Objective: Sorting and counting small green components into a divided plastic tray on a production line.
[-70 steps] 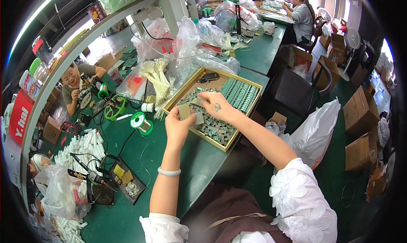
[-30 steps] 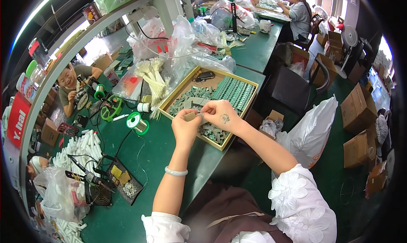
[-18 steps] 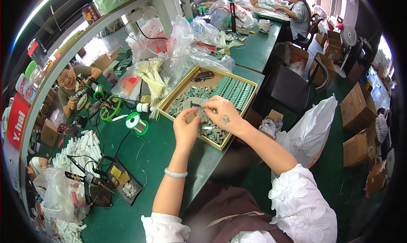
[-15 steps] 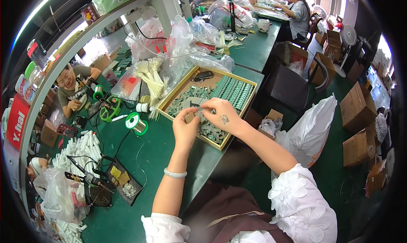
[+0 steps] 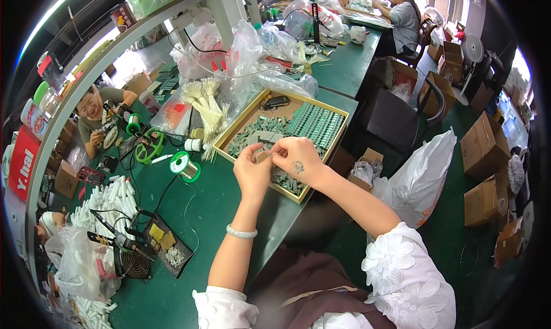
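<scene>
Circuit board, small and green, is held between both hands above the near part of the tray. Head view: left hand pinches the board's left end with thumb and fingertips; right hand pinches the right end, fingers curled. The two hands touch at the fingertips. The tray, yellow-rimmed, holds loose boards and a neat stack of rows. A solder spool stands on the bench, left of the tray.
</scene>
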The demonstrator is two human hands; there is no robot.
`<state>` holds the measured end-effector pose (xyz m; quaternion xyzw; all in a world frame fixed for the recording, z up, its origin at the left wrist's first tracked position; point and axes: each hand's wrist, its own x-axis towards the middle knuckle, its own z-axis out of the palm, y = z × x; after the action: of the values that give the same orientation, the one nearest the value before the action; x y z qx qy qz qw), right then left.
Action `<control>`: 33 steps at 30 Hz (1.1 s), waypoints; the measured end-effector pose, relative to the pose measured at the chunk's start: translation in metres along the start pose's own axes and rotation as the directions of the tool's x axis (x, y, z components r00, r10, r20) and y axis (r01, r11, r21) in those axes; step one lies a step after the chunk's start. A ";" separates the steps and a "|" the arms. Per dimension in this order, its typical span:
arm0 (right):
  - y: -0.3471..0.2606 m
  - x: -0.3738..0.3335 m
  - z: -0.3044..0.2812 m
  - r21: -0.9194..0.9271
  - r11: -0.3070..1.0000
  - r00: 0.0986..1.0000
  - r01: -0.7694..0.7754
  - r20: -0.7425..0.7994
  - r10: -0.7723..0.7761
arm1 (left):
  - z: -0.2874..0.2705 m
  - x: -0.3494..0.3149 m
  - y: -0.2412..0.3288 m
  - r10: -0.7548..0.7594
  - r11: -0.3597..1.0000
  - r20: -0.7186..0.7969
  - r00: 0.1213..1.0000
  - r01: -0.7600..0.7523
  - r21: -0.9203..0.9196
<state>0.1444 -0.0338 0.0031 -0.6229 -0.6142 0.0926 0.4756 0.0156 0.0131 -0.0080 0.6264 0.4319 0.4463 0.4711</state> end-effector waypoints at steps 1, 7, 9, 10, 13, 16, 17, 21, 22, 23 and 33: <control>-0.004 0.003 -0.005 -0.029 0.997 0.995 -0.066 0.078 0.068 | -0.002 0.000 0.000 -0.013 1.000 0.014 1.000 0.013 0.022; 0.009 0.010 -0.005 0.001 0.982 0.981 0.189 0.051 -0.189 | -0.008 0.003 -0.007 0.080 0.995 0.175 0.981 -0.090 0.050; 0.005 0.011 -0.007 0.168 0.959 0.962 0.230 0.110 -0.250 | -0.007 0.004 -0.006 0.099 0.989 0.186 0.978 -0.118 0.092; 0.002 0.012 -0.006 0.249 0.961 0.976 0.124 0.145 -0.164 | -0.009 0.005 -0.005 0.118 0.980 0.191 0.974 -0.146 0.139; 0.000 0.017 -0.011 0.367 0.923 0.968 -0.112 0.250 0.018 | -0.018 0.002 -0.006 0.149 0.980 0.211 0.966 -0.173 0.097; 0.007 0.019 -0.006 0.397 0.910 0.984 -0.118 0.167 0.055 | -0.025 0.002 -0.001 -0.009 0.999 0.304 0.953 0.019 -0.029; 0.003 0.017 -0.004 0.400 0.909 0.984 -0.118 0.169 0.054 | -0.025 0.001 -0.002 -0.011 0.999 0.301 0.953 0.020 -0.026; -0.001 0.010 -0.001 0.265 0.964 0.999 0.025 0.032 -0.034 | -0.020 -0.001 0.008 -0.091 0.987 0.254 0.963 0.121 -0.104; 0.000 0.008 0.000 0.183 0.979 0.996 0.091 -0.017 -0.089 | -0.020 -0.003 0.012 -0.164 0.971 0.265 0.950 0.202 -0.126; 0.002 0.008 -0.001 0.181 0.980 0.996 0.089 -0.017 -0.087 | -0.019 -0.003 0.011 -0.165 0.971 0.268 0.949 0.204 -0.127; 0.005 0.012 -0.012 0.214 0.977 0.994 0.008 0.103 -0.030 | -0.031 0.017 -0.015 0.102 0.968 0.102 0.990 -0.123 0.218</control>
<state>0.1585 -0.0285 0.0112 -0.5565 -0.6310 0.1863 0.5073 -0.0122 0.0384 -0.0149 0.7184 0.4217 0.3923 0.3902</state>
